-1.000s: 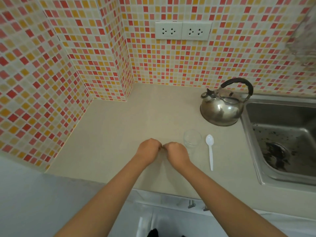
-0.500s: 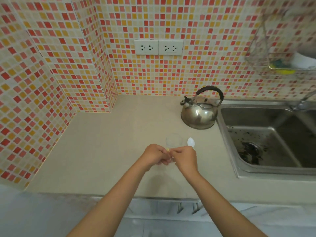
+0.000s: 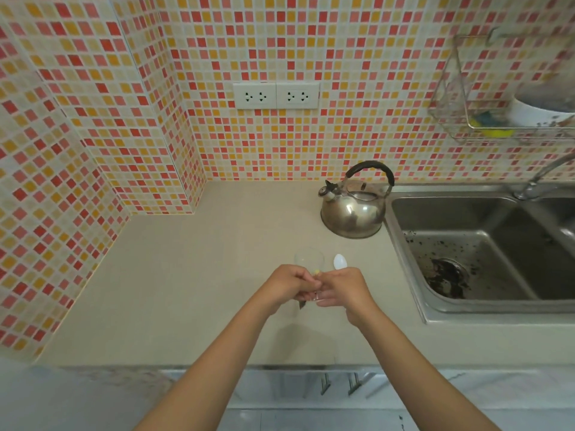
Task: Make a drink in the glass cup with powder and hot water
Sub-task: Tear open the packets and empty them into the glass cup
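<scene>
A clear glass cup (image 3: 308, 259) stands on the beige counter (image 3: 193, 275), just beyond my hands. My left hand (image 3: 287, 286) and my right hand (image 3: 343, 287) meet in front of it, both pinching a small powder sachet (image 3: 315, 286) with a yellow bit showing between the fingers. Most of the sachet is hidden by my fingers. A white plastic spoon (image 3: 339, 262) lies right of the cup, its handle under my right hand. The steel kettle (image 3: 353, 209) with a black handle sits further back, next to the sink.
A steel sink (image 3: 485, 253) with dark debris by the drain fills the right side, its tap (image 3: 541, 174) behind it. A wire rack (image 3: 497, 119) with a sponge and bowl hangs on the tiled wall. Two wall sockets (image 3: 276, 95) sit above the counter.
The view has shifted right and up, showing more of the sink and rack. My hands have lifted slightly toward the cup, still joined on the sachet.
</scene>
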A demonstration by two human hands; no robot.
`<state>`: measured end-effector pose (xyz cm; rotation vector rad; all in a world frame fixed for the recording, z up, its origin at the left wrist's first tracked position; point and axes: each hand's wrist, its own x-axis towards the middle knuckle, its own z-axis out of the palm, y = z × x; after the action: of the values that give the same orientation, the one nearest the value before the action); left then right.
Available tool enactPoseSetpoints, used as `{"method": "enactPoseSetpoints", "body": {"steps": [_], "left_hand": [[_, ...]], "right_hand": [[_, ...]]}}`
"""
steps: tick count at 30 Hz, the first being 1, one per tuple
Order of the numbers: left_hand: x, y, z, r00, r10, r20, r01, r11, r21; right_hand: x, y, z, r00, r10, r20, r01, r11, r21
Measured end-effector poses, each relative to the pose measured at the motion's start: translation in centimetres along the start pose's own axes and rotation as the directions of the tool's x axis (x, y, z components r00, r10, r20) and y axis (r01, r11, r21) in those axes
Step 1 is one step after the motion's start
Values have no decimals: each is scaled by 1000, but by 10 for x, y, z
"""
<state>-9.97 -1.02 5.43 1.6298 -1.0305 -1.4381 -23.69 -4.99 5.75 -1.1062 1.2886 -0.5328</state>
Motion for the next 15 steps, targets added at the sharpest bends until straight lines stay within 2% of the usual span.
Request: {"method": "enactPoseSetpoints", "body": {"steps": [6, 11, 13, 15], "left_hand": [[-2, 2, -5, 999, 49, -10, -49, 999, -12], [-7, 3, -2, 992, 115, -57, -112, 993, 44], [-9, 6, 3, 986, 132, -104, -123, 989, 86], [-11, 9, 9, 966, 166, -196, -138, 979, 153]], "right_hand": [[-6, -16, -1, 1000, -20, -8, 20, 999, -47], [-8, -32, 1, 1000, 19, 21, -12, 955, -297], [-9, -34, 3, 999, -32, -2, 29, 918, -396], [-10, -33, 7, 988, -147, -48, 105, 869, -484]]}}
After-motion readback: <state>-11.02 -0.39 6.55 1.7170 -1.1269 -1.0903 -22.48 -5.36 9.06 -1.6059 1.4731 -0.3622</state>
